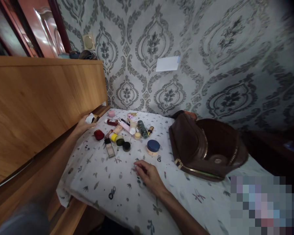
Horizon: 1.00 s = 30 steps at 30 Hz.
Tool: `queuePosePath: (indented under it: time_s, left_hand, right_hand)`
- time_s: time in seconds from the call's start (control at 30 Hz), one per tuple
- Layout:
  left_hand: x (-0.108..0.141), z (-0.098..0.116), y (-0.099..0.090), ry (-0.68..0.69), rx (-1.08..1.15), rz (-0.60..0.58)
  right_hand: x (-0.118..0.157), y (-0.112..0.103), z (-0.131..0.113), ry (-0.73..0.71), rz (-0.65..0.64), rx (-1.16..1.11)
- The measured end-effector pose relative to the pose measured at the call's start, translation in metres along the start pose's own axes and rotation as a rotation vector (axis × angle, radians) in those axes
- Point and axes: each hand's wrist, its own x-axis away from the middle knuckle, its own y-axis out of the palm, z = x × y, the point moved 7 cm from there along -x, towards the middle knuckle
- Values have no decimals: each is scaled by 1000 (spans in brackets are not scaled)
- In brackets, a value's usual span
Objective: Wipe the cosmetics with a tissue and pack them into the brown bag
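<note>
My left hand (82,126) is at the bed's left edge, closed around a crumpled white tissue (89,118). A small gold-and-black item (96,118) is right at its fingertips; whether it is gripped too is unclear. My right hand (148,176) hovers low over the patterned sheet (122,189), fingers loosely bent and nothing visible in them. Beyond it stands a blue-lidded jar (153,147). Between the hands lie cosmetics: a foundation bottle (109,148), a black-lidded jar (126,146), a dark red item (99,134), a dark green tube (142,129) and a gold lipstick (150,131).
An open brown leather bag (188,143) sits on the right. Along the left runs a wooden panel (46,98). A pink jar (111,113) and several tubes lie toward the patterned wall (147,88), where a white paper (168,63) is stuck.
</note>
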Motion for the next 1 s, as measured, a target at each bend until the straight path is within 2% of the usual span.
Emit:
queuePosePath:
  time_s: [0.1,0.23,0.37,0.5,0.57,0.63,0.77,0.87,1.0]
  left_hand:
    - [31,11,20,32,44,-141]
    - [92,22,73,121,-13,-389]
    - [160,29,124,349,-173,-576]
    - [218,27,150,584,-322,-804]
    - [234,19,152,600,-356,-908]
    - [242,13,147,580,-376,-964]
    - [247,12,130,568,-412,-966]
    - [252,12,119,618,-448,-898]
    - [257,17,110,728,-461,-686]
  right_hand:
    - [1,1,0,-8,3,-15]
    - [3,3,-2,3,3,-122]
    - [4,-1,-1,-33,16,-202]
    - [11,-8,1,-166,-54,-46]
    - [17,-9,4,-191,-113,66]
    - [21,-11,8,-189,-145,147]
    - [24,-12,7,-181,-154,179]
    - [25,-11,4,-173,-163,174]
    - [26,-11,3,-151,-167,158]
